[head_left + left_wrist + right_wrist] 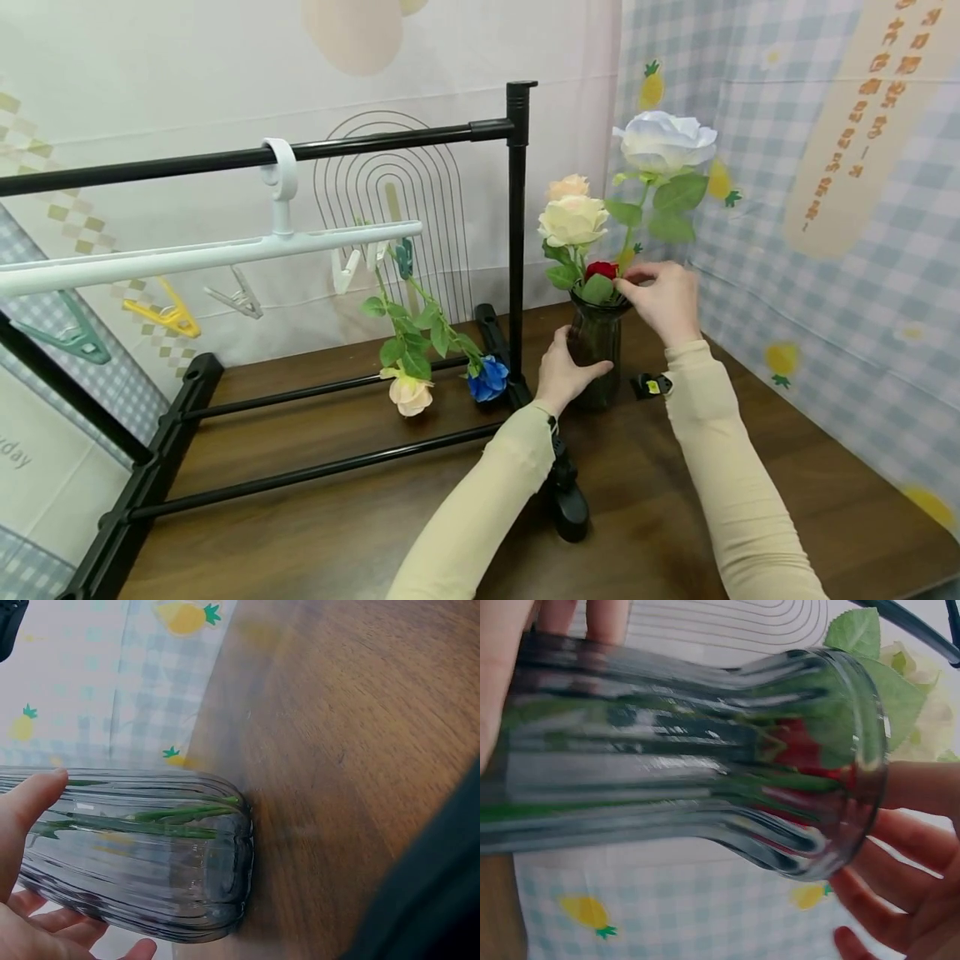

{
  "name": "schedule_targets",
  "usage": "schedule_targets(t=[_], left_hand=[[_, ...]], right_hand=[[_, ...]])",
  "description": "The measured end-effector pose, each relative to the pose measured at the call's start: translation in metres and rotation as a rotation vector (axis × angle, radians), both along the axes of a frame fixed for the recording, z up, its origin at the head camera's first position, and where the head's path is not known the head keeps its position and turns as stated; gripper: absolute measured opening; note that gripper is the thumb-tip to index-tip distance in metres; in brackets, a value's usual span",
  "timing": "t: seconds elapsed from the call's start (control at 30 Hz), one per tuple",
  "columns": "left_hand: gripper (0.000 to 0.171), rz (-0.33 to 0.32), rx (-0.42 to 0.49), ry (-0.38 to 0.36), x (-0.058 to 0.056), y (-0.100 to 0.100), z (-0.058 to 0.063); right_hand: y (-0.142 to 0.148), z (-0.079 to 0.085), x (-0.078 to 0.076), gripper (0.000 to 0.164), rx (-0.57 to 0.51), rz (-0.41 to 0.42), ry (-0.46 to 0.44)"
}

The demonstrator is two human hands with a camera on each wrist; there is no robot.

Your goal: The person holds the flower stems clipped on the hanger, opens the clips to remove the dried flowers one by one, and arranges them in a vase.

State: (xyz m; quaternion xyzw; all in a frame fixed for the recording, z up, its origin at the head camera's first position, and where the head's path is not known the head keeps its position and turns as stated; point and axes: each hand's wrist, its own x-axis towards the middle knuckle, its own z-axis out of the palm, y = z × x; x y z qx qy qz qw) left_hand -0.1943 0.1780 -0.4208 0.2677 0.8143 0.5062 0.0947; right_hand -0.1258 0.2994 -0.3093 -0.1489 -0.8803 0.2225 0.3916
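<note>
A dark, ribbed glass vase (596,358) stands upright on the table, and green stems show through its wall in the left wrist view. My left hand (566,371) grips its side, thumb in front and fingers around the far side. At the rim, my right hand (663,300) pinches the red rose (602,269), which sits low in the vase's neck; its fingertips are partly hidden. Above the rim rise a cream rose (573,221), a peach rose (567,186) and a tall pale-blue rose (666,142).
Left of the vase stands a black rack (517,225) with a white hanger (281,242) on its bar. A peach rose (410,393) and a blue rose (488,379) hang upside down from clips. A yellow clip (168,315) hangs farther left. Checked cloth (847,333) borders the table's right side.
</note>
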Motion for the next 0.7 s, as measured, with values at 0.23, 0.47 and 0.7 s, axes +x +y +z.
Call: schedule_targets(t=[0.23,0.47,0.7], left_hand=[[0.082,-0.013,-0.008,0.034,0.001,-0.001,0.001],[0.083,-0.020,-0.014,0.020,0.000,-0.003,0.000],[0.085,-0.010,-0.032,0.040,-0.001,-0.002,0.001]], right_hand=[[0.000,0.010,0.007,0.023,0.097,0.056,-0.229],[0.001,0.014,0.009,0.027,0.032,0.117,-0.334],[-0.001,0.008,0.014,0.030,-0.054,0.095,-0.245]])
